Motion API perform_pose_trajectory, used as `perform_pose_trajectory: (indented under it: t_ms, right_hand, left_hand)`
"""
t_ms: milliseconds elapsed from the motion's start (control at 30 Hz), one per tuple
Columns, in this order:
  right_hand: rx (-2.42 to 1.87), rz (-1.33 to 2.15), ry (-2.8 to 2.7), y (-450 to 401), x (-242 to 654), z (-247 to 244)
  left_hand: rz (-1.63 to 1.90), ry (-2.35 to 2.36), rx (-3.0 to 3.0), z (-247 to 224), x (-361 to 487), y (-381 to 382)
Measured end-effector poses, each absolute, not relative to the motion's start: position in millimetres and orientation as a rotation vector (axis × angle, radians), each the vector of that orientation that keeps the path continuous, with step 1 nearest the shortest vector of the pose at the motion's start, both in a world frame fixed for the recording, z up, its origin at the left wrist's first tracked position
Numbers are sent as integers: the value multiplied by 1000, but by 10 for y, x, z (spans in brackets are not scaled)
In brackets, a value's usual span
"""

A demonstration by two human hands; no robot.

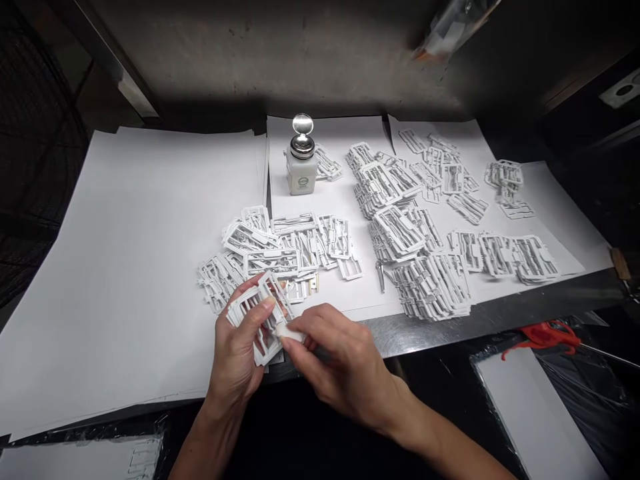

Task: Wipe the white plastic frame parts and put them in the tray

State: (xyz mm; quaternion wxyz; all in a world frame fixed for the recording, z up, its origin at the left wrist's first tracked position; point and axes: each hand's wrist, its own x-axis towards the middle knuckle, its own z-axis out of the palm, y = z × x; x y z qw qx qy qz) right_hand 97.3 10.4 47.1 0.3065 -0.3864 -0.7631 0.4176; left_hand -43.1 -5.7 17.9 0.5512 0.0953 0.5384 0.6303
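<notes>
My left hand [235, 350] is closed round a few flat white plastic part frames [262, 353], held tilted over the front edge of the table, thumb on top. Between the thumb and fingers of my right hand [345, 350] is a small soft-looking white pad [291, 333], pressed against the right side of these frames. Whether it is cotton or cloth I cannot make out. Just beyond my hands lies a loose pile of similar white frames [273, 261]. My fingers partly hide the held frames.
A pump-top bottle [302, 177] with its lid raised stands behind the pile. Stacked frames [433, 287] fill the right side, beside a small metal tool [381, 277]. White paper sheets [150, 267] cover the table. Red-handled scissors [547, 335] lie at lower right.
</notes>
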Motion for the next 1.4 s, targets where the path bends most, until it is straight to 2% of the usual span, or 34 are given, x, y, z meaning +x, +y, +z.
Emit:
perform_pose_trajectory:
  t_ms: [233,433,633,833,1000,1400]
  right_hand:
    - [-1252,1136,-1942,188,1078,437]
    - [-1142,1230,-1929,161,1008,440]
    - [-1330,1222,-1859,213,1044,418]
    - [-1194,1325,-1889,185,990,446]
    - [-1312,1284,-1871,200,989,401]
    - [-1115,1309,-1855,144,931,407]
  left_hand:
    - [1476,1364,235,196,-442,-76]
    - [1481,1417,293,253,-408,-77]
    - [1465,1429,313,271,-405,-86]
    - [1500,1378,282,239,-411,-74]
    - [1512,1328,257,200,-418,-78]
    - [1607,1268,267,177,-457,-79]
